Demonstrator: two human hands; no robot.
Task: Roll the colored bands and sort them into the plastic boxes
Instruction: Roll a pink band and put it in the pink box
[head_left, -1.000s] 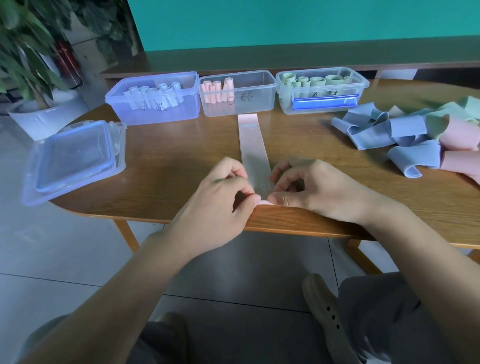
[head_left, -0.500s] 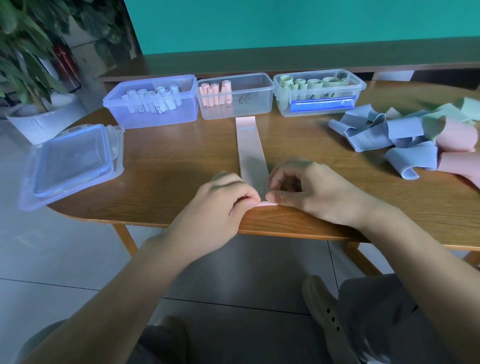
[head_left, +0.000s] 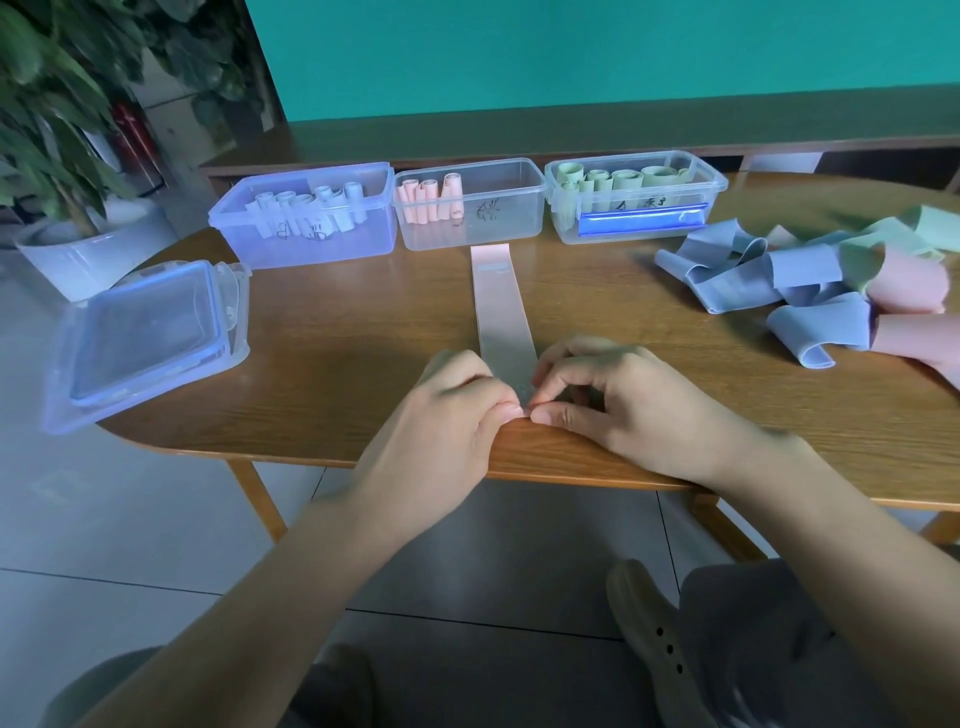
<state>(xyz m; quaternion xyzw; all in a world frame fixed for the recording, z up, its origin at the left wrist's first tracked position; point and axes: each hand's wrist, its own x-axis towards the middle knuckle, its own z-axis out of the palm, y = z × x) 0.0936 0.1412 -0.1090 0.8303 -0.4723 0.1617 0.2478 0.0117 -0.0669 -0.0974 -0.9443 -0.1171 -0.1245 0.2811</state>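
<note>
A long pink band (head_left: 500, 306) lies flat on the wooden table (head_left: 363, 332), running from the middle box toward me. My left hand (head_left: 457, 410) and my right hand (head_left: 608, 400) pinch its near end by the table's front edge, fingertips together. Three plastic boxes stand in a row at the back: a bluish box (head_left: 311, 244) with rolled blue bands, a clear middle box (head_left: 509, 228) with pink rolls, and a right box (head_left: 711, 187) with green rolls. A pile of loose blue, green and pink bands (head_left: 810, 280) lies at the right.
A stack of box lids (head_left: 140, 338) overhangs the table's left edge. A potted plant (head_left: 78, 249) stands on the floor at the left. A low bench runs along the teal wall behind the boxes. My knees and a shoe show below the table.
Both hands have crept slightly forward along the pink band, fingers curled tighter over its near end. The boxes and the loose pile have not moved.
</note>
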